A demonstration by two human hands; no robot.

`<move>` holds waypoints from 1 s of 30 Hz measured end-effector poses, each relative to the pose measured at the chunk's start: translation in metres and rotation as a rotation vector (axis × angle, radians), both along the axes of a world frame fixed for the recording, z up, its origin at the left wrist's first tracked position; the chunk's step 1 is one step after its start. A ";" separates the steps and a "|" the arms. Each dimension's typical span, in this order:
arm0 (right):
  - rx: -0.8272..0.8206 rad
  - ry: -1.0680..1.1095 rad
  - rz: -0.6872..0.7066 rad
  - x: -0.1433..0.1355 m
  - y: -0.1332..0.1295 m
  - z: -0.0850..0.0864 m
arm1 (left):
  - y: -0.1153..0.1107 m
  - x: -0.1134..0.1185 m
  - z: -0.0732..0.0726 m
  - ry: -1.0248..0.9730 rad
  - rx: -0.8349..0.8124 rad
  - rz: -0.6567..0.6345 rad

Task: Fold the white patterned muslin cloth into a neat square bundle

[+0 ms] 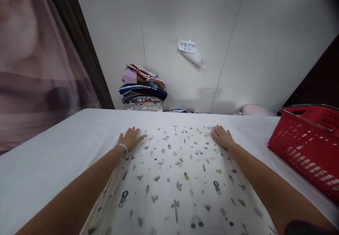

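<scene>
A pale panelled wall (169, 12) stands at the person's 12 o'clock, beyond a white counter (53, 161); stacked clothes (144, 91) sit between 11 and 12, a red plastic basket (299, 143) at 2. The flamingo-and-palm printed cloth (180, 180) lies on the counter, running from 12 back to 6. The left hand (129, 138) rests palm-down at its 11 o'clock corner, the right hand (222, 137) at 1, fingers splayed, neither gripping. The far part appears smoothed out, with slight ripples left along the sides; the near edge is out of view, so its state is unclear.
</scene>
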State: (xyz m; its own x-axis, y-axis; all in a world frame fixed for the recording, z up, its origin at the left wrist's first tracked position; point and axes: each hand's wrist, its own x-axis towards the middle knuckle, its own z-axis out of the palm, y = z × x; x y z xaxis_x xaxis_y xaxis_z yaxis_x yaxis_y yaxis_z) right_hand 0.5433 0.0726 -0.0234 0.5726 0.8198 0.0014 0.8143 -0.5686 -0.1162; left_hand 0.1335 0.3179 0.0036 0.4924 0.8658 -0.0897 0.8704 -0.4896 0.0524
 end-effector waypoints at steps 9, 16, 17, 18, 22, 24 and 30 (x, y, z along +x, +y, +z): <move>0.250 0.277 -0.247 0.007 -0.140 -0.007 | -0.075 -0.075 -0.023 0.016 0.077 -0.132; 0.153 0.407 -0.340 -0.045 -0.225 0.012 | -0.133 -0.115 -0.018 -0.002 -0.001 -0.106; 0.134 0.454 -0.367 -0.051 -0.235 0.017 | -0.143 -0.122 -0.019 -0.015 -0.003 -0.116; 0.120 0.523 -0.395 -0.057 -0.245 0.023 | -0.154 -0.129 -0.020 -0.031 0.000 -0.130; 0.086 0.902 -0.438 -0.072 -0.275 0.040 | -0.189 -0.154 -0.025 -0.061 0.033 -0.132; 0.081 1.023 -0.425 -0.076 -0.282 0.045 | -0.199 -0.161 -0.023 -0.065 0.031 -0.116; 0.159 1.092 -0.423 -0.085 -0.284 0.043 | -0.209 -0.159 -0.010 -0.109 -0.047 -0.088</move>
